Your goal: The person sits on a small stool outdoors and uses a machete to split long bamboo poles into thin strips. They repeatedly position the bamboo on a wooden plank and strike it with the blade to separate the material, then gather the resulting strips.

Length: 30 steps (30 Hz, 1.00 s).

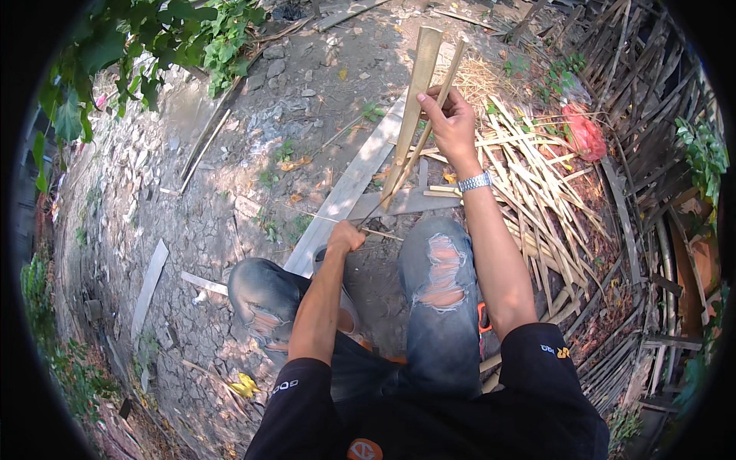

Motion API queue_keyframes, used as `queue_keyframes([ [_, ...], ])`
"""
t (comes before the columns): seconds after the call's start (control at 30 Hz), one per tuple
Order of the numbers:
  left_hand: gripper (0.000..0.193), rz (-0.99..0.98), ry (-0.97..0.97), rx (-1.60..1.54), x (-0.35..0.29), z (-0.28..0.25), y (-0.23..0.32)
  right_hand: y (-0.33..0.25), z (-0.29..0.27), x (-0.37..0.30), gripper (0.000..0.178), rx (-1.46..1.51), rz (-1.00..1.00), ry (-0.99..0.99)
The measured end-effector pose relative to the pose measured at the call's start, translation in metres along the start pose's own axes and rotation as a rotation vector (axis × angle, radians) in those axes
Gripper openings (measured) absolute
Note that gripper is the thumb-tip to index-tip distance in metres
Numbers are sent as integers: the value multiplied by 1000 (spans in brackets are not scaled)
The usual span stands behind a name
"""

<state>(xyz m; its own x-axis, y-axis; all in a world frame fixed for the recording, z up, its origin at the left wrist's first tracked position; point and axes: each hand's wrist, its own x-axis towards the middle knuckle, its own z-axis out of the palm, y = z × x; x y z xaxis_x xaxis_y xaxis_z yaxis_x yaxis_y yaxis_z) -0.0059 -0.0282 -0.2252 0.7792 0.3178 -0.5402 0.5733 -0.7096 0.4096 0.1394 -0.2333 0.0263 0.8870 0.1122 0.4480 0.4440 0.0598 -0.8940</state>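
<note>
A length of bamboo (420, 84) stands tilted in front of me, with a narrower bamboo strip (458, 55) spreading away from it toward the top; the two meet at the lower end. My right hand (454, 123), wearing a metal watch, is closed on them around mid-height, thumb against the wider piece. Lower and to the left, my left hand (346, 236) is a fist above the gap between my knees. From this fist a thin dark edge runs up to the bamboo's bottom end; what the fingers grip is mostly hidden. A thin stick (307, 212) passes by the fist.
A long pale board (356, 180) slants across the ground, meeting a shorter grey board (422, 202). Many split bamboo strips (537, 184) lie heaped at right, beside a red plastic bag (584, 134). An orange handle (483, 316) shows by my right knee. Stick fencing (659, 84) lines the right.
</note>
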Motion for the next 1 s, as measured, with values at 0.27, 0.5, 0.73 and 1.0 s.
queue_keyframes([
  [0.27, 46, 132, -49, 0, 45, 21, -49, -16, -4, -6, 32, -33, 31, -191],
  [0.5, 26, -5, -258, -238, 14, -1, -21, -9, -11, 3, 15, 5, 39, -293],
  [0.73, 24, -399, -475, -960, 2, 95, -89, -11, -40, -18, 20, 120, 97, -276],
  [1.0, 26, -419, -432, -1096, 20, 83, -80, -13, -75, -26, 31, -437, 217, -90],
])
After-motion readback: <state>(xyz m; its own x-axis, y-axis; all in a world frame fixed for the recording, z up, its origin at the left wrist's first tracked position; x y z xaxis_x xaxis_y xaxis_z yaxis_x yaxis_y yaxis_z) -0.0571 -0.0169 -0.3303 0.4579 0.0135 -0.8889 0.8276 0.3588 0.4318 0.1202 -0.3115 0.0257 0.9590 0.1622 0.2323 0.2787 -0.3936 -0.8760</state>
